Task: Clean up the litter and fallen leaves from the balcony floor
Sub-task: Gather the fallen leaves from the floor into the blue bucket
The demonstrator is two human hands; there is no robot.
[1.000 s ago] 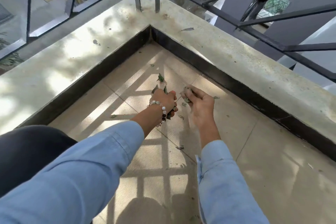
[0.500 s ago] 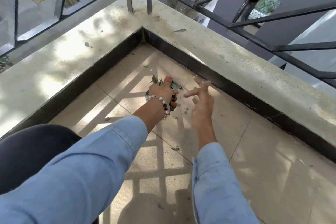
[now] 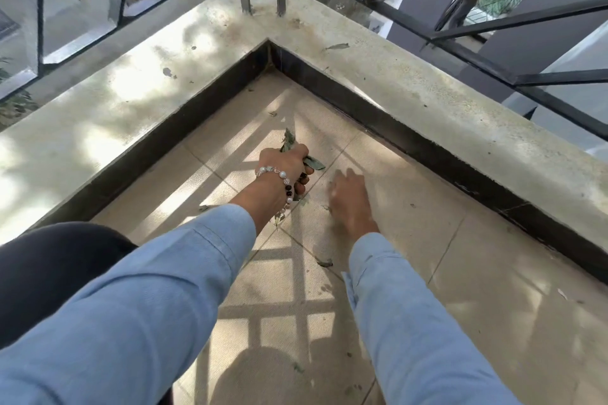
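Note:
My left hand (image 3: 285,165), with a bead bracelet on the wrist, grips a bunch of green leaves (image 3: 312,162) that stick out above and to the right of the fist. My right hand (image 3: 348,197) is just to its right, low over the beige floor tiles (image 3: 411,240) and blurred by motion; its fingers point down toward the floor and I cannot make out whether they hold anything. Small leaf scraps lie loose on the tiles: one (image 3: 324,262) near my right sleeve, one (image 3: 204,208) left of my left wrist, one (image 3: 272,113) nearer the corner.
A wide concrete ledge (image 3: 164,76) with a dark skirting wraps the balcony corner. A leaf (image 3: 337,47) lies on the ledge's right side. Black metal railing (image 3: 460,43) rises behind it. My dark-clad knee (image 3: 49,266) is at the lower left.
My right hand, which had its fingers spread beside the left fist, has dropped toward the floor. The left hand still grips the leaves in about the same place.

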